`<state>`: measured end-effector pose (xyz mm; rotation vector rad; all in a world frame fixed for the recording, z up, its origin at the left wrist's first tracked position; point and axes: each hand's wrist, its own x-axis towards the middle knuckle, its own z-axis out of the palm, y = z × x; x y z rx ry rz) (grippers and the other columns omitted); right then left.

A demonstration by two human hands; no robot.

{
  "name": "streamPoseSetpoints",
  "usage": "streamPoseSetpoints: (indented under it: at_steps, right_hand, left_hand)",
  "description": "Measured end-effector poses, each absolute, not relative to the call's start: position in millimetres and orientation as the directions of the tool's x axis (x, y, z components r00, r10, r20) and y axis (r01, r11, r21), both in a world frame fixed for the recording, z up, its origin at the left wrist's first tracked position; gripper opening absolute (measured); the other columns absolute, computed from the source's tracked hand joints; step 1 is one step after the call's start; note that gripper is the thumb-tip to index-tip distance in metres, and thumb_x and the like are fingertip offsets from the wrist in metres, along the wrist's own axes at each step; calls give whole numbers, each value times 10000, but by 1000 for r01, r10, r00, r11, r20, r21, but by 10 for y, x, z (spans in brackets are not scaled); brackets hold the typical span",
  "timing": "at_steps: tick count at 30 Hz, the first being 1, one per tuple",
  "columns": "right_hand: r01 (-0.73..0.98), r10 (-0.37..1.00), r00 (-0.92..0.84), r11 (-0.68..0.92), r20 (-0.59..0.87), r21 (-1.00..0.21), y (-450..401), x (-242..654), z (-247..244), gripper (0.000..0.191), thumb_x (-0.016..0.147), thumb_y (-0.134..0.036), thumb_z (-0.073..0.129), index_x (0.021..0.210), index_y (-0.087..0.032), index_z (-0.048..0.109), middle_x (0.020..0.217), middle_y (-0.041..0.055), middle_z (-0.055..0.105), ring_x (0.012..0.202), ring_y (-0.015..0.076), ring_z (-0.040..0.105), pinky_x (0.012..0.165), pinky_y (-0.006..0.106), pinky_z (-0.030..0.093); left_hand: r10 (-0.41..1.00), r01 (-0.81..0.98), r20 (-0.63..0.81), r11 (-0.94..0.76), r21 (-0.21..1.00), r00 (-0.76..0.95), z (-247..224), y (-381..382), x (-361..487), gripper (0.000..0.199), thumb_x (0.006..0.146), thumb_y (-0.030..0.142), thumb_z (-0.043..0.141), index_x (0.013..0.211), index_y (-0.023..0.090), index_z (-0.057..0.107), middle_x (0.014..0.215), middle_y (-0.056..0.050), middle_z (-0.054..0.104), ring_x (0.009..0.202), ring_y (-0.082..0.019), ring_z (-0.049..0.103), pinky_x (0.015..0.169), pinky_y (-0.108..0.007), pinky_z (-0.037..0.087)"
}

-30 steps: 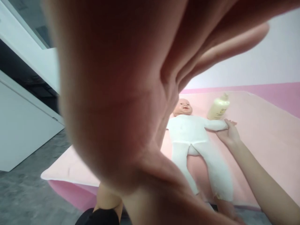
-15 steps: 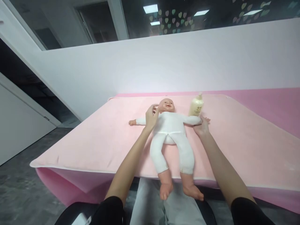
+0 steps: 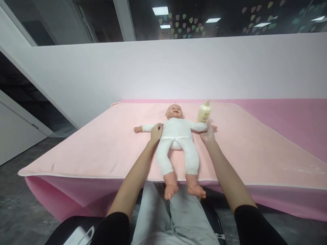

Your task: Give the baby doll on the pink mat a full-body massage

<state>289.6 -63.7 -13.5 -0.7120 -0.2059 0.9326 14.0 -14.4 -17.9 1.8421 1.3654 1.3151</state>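
Observation:
A baby doll [image 3: 176, 128] in a white cloth suit lies face up, arms spread, its feet hanging past the table's near edge. My left hand [image 3: 156, 132] is closed round the doll's upper arm on the left, against its side; its fingertips are partly hidden. Around the doll's other forearm, close to the wrist, my right hand [image 3: 208, 133] is wrapped, with the small doll hand showing beyond my fingers. Just behind that forearm stands a pale yellow pump bottle [image 3: 204, 112], its lower part covered by the arm.
A pink padded blanket [image 3: 97, 146] with a white edge covers the table. Behind it rises a white wall [image 3: 178, 68] under a dark window. My legs [image 3: 173, 217] are below the near edge, and a white object [image 3: 78, 236] lies at lower left.
My left hand has come down from beside the doll's head to its upper arm. My right hand stays on the forearm. The whole view has shifted slightly.

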Motion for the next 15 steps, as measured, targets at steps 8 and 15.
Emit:
streamPoseSetpoints:
  at_steps: [8, 15]
  right_hand:
    - [-683, 775, 592, 336, -222, -648, -640, 2902, -114, 112, 785, -255, 518, 895, -234, 533, 885, -46, 636, 822, 97, 613, 818, 303, 547]
    - [-700, 807, 552, 312, -208, -643, -649, 2935, -145, 93, 793, -253, 517, 863, -223, 570, 886, -7, 645, 875, 142, 620, 825, 330, 554]
  left_hand:
    - [919, 552, 385, -364, 750, 83, -196, -200, 125, 270, 868, 212, 435, 993, 202, 675, 897, -78, 714, 877, -244, 639, 844, -361, 466]
    - [933, 618, 347, -329, 714, 96, -140, -256, 133, 320, 887, 211, 403, 1076, 187, 660, 1024, -72, 719, 960, -220, 646, 859, -320, 468]
